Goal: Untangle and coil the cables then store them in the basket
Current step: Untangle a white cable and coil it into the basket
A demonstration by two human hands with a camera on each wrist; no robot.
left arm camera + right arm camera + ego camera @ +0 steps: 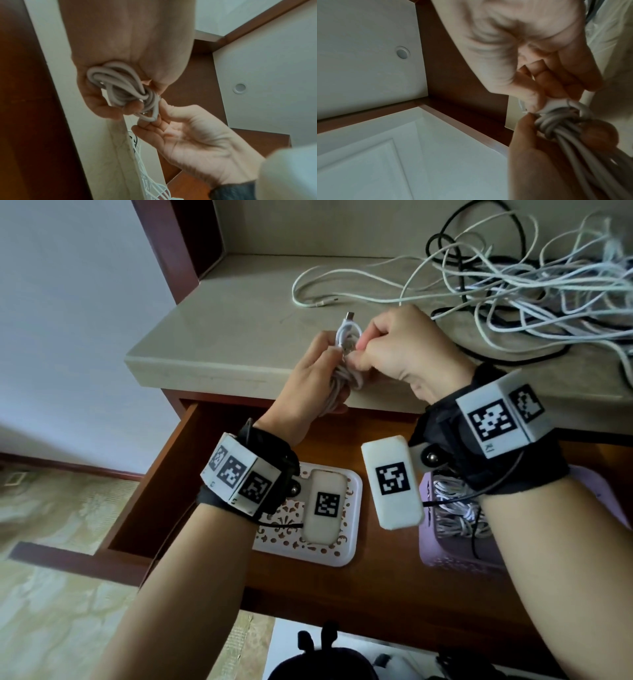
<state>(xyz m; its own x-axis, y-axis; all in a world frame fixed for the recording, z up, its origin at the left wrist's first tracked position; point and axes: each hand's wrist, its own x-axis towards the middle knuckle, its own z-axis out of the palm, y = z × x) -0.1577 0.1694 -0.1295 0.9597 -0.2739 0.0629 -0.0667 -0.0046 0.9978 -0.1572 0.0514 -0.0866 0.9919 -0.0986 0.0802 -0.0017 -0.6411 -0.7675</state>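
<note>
Nearest the camera, the open brown wooden drawer [212, 474] contains two baskets. The white perforated plastic basket [346, 529] lies under the left wrist. The lilac plastic basket [445, 553] lies under the right wrist and holds coiled white cables [452, 508].

Above the drawer's back edge, both hands work on one white smooth-sheathed cable bundle [342, 364]. The left hand [310, 385] grips the bundle, its fingers curled round the gathered loops; the left wrist view shows the loops [118, 86] pressed into the palm. The right hand [407, 347] is closed on the same bundle, with thumb and fingertips [154, 124] pinching a loop of the cable at the wrapped middle. In the right wrist view, several turns of cable [556, 121] wrap crosswise round the parallel strands. A short end with a silver metal connector [350, 315] projects upward from the top of the bundle.

Behind the hands lies the beige stone-look counter [222, 337]. A loose white cable [308, 289] runs across it just beyond the hands. Farther right, a tangled heap of white braided cables [534, 289] mixed with black cables [445, 237] covers the counter up to the back wall.
</note>
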